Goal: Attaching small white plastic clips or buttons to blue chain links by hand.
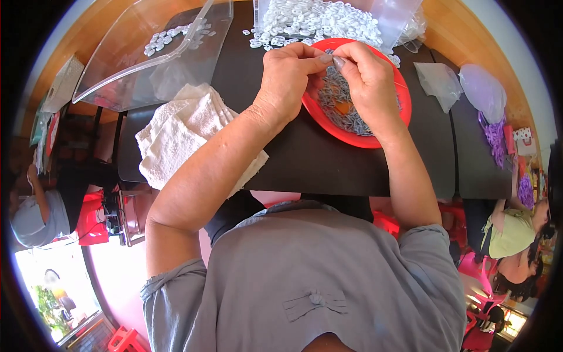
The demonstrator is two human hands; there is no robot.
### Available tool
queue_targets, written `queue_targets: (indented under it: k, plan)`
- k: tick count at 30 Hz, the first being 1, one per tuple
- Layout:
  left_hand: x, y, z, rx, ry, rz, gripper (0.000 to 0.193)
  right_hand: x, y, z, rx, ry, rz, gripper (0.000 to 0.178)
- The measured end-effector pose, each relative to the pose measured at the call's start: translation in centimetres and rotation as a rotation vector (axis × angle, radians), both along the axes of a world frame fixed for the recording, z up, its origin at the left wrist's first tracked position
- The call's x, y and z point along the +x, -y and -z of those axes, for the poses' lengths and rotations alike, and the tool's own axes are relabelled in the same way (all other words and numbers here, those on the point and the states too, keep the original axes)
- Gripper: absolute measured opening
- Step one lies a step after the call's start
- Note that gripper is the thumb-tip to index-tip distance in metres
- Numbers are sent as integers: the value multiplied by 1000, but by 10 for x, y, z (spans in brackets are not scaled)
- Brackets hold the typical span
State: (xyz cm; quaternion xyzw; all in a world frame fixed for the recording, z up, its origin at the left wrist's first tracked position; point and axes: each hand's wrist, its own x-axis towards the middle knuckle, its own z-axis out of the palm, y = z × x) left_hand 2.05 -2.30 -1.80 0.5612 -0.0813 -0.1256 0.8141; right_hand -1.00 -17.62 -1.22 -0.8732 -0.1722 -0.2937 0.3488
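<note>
Over a red round plate (406, 105), my left hand (286, 76) and my right hand (370, 79) meet, fingertips pinched together. Whatever sits between the fingers is too small to make out. Many thin grey pieces (358, 124) lie in the plate, with an orange spot (342, 108) showing among them. Just beyond the hands, small white plastic pieces (322, 19) are heaped in a clear container, and some have spilled onto the dark table (328, 170). A folded whitish cloth (176, 132) rests beside my left forearm.
A large clear plastic bin (117, 76) stands at the far left, with white pieces (176, 36) seen through it. Clear bags (438, 82) and a purple netted bundle (494, 138) lie to the right. Other people sit at both sides, near red and pink stools.
</note>
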Motion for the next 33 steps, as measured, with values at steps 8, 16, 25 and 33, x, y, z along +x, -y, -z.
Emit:
queue_targets:
  k: [8, 16, 25, 33]
  plan:
    - [0, -1, 3, 75, -42, 37, 11, -3, 4, -7, 327, -429, -108, 6]
    - [2, -2, 7, 400, 178, 117, 11, 17, 0, -24, 393, -460, 22, 11]
    - [8, -6, 7, 614, 311, 248, 10, 142, -22, -7, -611, -62, 32, 17]
    - [8, -7, -1, 614, 255, 269, 10, 173, -9, 18, -564, -122, 32, 12]
